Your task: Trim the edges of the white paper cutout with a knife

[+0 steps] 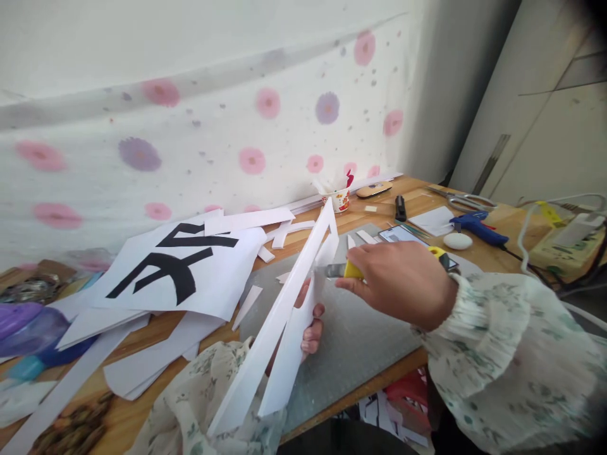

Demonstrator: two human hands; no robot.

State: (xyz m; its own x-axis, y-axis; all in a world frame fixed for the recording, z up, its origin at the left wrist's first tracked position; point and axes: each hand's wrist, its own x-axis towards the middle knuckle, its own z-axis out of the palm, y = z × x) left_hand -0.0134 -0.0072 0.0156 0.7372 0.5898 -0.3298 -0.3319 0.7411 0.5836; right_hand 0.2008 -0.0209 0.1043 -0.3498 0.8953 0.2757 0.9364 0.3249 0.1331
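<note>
My left hand (312, 332) is wrapped round a cut white foam-board piece (279, 303), which is held up at a slant with long strips and a gap between them. Part of this hand is hidden behind the board. My right hand (393, 278) grips a yellow utility knife (353, 270). Its metal blade points left and is at the inner edge of the board; whether it touches cannot be made out. Below both hands lies a grey cutting mat (365, 341) on the wooden table.
A white sheet with black characters (175, 265) lies at left among paper offcuts. Farther back stand a paper cup (337, 200) and a black cutter (401, 208). At right are a phone (401, 234), a blue glue gun (478, 227), scissors (467, 201) and a power strip (566, 243).
</note>
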